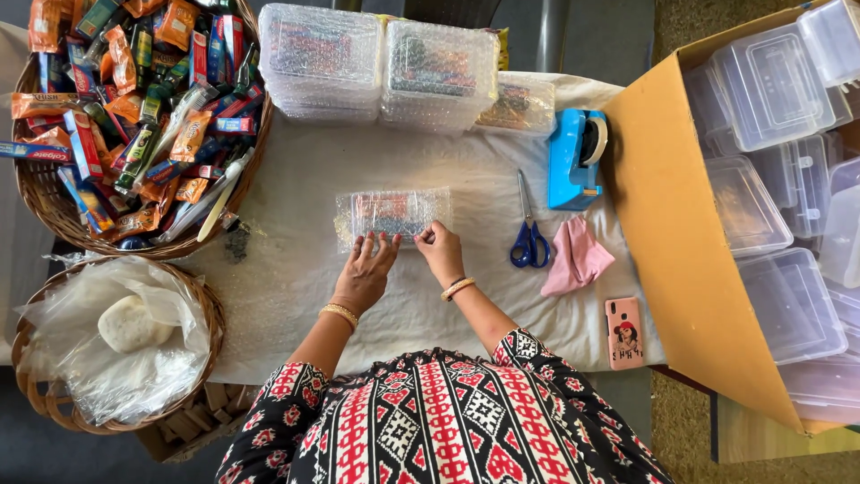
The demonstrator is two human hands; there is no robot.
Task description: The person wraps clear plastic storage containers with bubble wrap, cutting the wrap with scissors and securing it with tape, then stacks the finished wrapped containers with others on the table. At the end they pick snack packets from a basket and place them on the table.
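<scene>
My left hand (pixel 365 269) lies flat, fingers spread, pressing on the near edge of the small plastic box (pixel 394 215) wrapped in bubble wrap, so it stays put on the cloth. My right hand (pixel 441 249) is closed at the fingertips, pinching the wrap at the box's near right corner, it seems, to keep the fold tight. The box sits in the middle of the table, straight ahead of me, apart from everything else.

Behind it, at the far edge, wrapped boxes (pixel 381 63) are stacked in piles side by side, out of my way. To my right, the blue tape dispenser (pixel 575 157) and the blue-handled scissors (pixel 528 229) lie close together, within easy reach of my right hand. A pink cloth (pixel 576 257) is just beside the scissors, and a phone in a pink case (pixel 624 333) rests near the table's front right corner.

On my left, a big wicker basket (pixel 45 202) is heaped with small packets and tubes; a second basket (pixel 210 314) in front of it holds clear plastic bags and a round white lump.

The table is covered with a pale, wrinkled cloth (pixel 296 269), with a clear sheet of bubble wrap spread over its left part. Off to the right, an open cardboard carton (pixel 667 224) is full of empty clear plastic boxes. The floor beyond looks dark.
</scene>
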